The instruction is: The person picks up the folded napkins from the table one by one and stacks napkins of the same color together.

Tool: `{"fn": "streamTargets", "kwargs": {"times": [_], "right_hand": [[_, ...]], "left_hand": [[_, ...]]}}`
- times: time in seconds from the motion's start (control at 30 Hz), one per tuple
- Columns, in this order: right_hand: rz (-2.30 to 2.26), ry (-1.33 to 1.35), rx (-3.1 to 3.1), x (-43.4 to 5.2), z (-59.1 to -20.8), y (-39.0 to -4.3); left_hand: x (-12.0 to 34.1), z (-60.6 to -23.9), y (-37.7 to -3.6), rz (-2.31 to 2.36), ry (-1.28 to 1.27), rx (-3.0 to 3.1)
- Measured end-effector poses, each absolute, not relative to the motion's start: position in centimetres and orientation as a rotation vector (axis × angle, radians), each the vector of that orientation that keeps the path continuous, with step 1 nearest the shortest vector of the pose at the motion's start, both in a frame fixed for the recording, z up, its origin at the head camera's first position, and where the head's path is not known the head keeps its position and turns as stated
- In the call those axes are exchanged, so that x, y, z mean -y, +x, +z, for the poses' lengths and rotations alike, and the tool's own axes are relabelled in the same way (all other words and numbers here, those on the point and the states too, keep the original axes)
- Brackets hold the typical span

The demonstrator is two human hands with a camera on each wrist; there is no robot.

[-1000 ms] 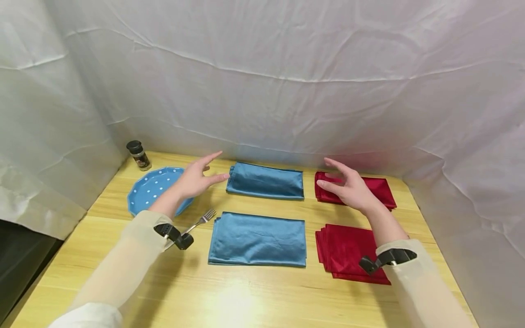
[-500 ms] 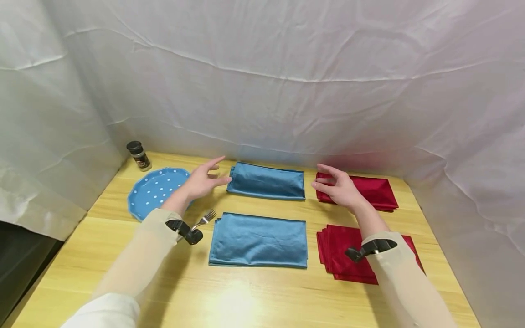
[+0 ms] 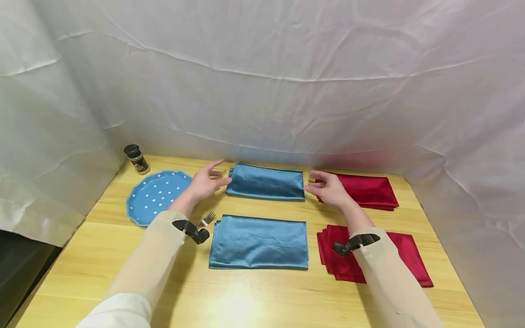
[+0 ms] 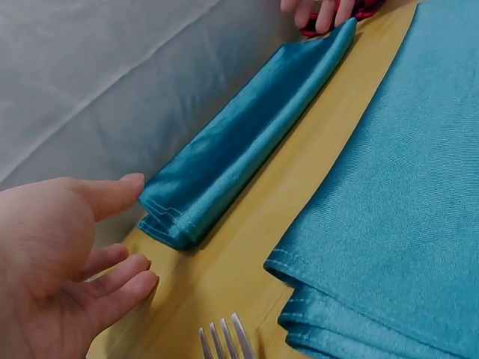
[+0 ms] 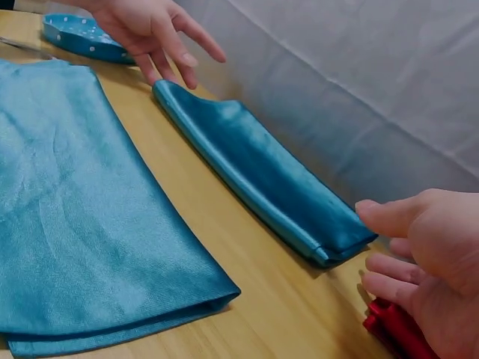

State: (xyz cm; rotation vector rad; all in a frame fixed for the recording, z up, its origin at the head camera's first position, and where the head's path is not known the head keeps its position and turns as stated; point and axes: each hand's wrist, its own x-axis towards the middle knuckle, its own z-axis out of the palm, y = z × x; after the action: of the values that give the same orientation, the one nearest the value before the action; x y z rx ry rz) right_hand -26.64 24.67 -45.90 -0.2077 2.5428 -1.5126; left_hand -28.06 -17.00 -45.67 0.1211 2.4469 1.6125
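A folded blue satin cloth (image 3: 265, 182) lies at the back of the table, near the curtain. My left hand (image 3: 205, 182) is at its left end, thumb and fingers spread apart, with nothing gripped. In the left wrist view the thumb tip (image 4: 133, 181) reaches the cloth's corner; whether it touches, I cannot tell. At the opposite end is my right hand (image 3: 330, 189), held over the left edge of the far red cloth (image 3: 371, 191). Its thumb (image 5: 378, 217) comes close to the blue cloth's right end, and its fingers are loosely extended below.
A second folded blue cloth (image 3: 259, 242) lies nearer the front, with another red cloth (image 3: 404, 255) to its right, partly under my forearm. A fork (image 3: 208, 218), a blue dotted plate (image 3: 153, 196) and a black-capped spice jar (image 3: 137, 159) are on the left. White curtain (image 3: 262, 100) encloses the table.
My right hand has moved left and slightly nearer, from the far red cloth to the blue cloth's right end. My left hand has shifted slightly right toward its left end. The cloths look unmoved.
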Motion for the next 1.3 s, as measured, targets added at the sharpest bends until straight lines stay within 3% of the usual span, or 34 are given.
{"fn": "streamTargets", "kwargs": {"times": [0.4, 0.73, 1.3], "right_hand": [[-1.462, -0.112, -2.58, -22.9, -46.4, -27.7], [-1.338, 0.148, -2.734, -21.1, -46.3, -28.5], [-1.109, 0.032, -2.838, -19.4, -46.8, -29.2]], "left_hand": [[15.6, -45.8, -28.9, 1.552, 0.024, -2.405], [14.4, -45.2, -29.6, 1.449, -0.333, -2.409], [13.4, -45.6, -29.2, 1.238, -0.175, -2.598]]}}
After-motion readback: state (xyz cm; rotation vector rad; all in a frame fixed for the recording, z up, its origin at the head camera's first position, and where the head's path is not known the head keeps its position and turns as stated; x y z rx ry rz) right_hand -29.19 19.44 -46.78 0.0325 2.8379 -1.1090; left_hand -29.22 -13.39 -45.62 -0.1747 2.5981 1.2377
